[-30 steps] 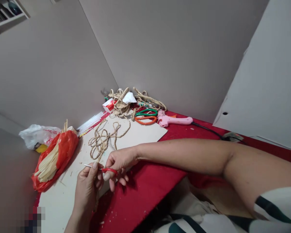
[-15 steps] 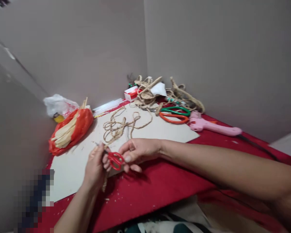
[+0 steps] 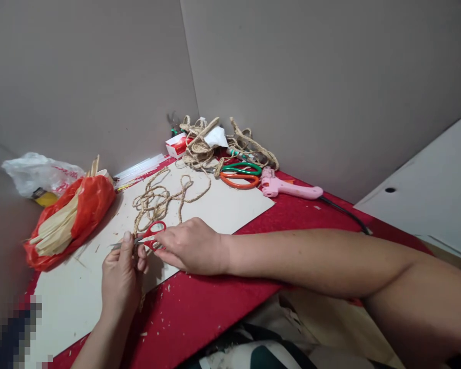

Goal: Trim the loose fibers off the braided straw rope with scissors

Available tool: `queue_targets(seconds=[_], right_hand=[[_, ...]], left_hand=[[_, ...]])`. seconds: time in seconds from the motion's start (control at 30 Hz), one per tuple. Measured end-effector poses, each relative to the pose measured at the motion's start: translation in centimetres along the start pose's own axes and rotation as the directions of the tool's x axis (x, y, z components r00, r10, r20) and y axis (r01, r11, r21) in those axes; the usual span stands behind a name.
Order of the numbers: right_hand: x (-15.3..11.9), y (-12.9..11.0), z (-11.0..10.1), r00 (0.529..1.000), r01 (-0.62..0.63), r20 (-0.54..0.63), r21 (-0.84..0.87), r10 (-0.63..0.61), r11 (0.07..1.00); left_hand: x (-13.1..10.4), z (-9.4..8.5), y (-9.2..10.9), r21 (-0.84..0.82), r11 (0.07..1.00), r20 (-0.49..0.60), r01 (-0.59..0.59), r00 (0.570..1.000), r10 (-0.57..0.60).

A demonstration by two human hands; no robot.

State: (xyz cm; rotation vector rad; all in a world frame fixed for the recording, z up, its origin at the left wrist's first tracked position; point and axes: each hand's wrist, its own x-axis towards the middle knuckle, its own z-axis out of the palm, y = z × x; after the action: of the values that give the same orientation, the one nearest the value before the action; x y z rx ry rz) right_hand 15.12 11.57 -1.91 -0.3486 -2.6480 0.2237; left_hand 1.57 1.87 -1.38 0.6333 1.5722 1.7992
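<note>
My right hand (image 3: 194,247) is closed on a small pair of red-handled scissors (image 3: 149,232), with its fingers at the handle loops. Pointing left, the blades pass by the fingertips of my left hand (image 3: 121,277). That hand is closed on a braided straw cord (image 3: 135,225), thumb pressed against the fingers. One end of the cord hangs below the left hand, while the rest lies in loose loops on a white board. Whether the blades touch the cord I cannot tell.
The white board (image 3: 75,300) lies on a red-covered table (image 3: 200,307). To the left sits a red plastic bag (image 3: 96,205) of pale straw strips. Larger scissors with green and orange handles (image 3: 240,180), a pink glue gun (image 3: 295,189) and heaped cords (image 3: 200,151) are farther back.
My right hand has turned over and taken a grip on the scissors' handles; before, its fingers were loosely beside them. The view has shifted to the right.
</note>
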Motion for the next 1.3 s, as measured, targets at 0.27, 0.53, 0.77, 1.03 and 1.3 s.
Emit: queue_targets(seconds=[0.27, 0.53, 0.77, 1.03, 1.3], right_hand=[[0.2, 0.8, -0.3, 0.996, 0.004, -0.085, 0.001, -0.004, 1.000], [0.2, 0.4, -1.0, 0.999, -0.052, -0.015, -0.111, 0.050, 0.992], [1.1, 2.4, -0.8, 0.983, -0.181, 0.040, 0.055, 0.179, 0.982], [2.6, 3.6, -0.3, 0.926, -0.231, 0.178, 0.964, 0.333, 0.129], [2.4, 3.5, -0.8, 0.951, -0.230, 0.297, 0.868, 0.089, -0.440]], left_hand=[[-0.1, 0.3, 0.2, 0.009, 1.000, -0.011, -0.021, 1.000, 0.022], [-0.1, 0.3, -0.1, 0.007, 1.000, 0.008, -0.030, 1.000, 0.030], [-0.2, 0.6, 0.9, 0.081, 0.996, 0.196, 0.032, 0.979, -0.048], [0.3, -0.3, 2.8, 0.179, 0.981, 0.311, 0.081, 0.941, -0.135], [-0.5, 0.9, 1.6, 0.352, 0.928, 0.332, 0.119, 0.912, -0.243]])
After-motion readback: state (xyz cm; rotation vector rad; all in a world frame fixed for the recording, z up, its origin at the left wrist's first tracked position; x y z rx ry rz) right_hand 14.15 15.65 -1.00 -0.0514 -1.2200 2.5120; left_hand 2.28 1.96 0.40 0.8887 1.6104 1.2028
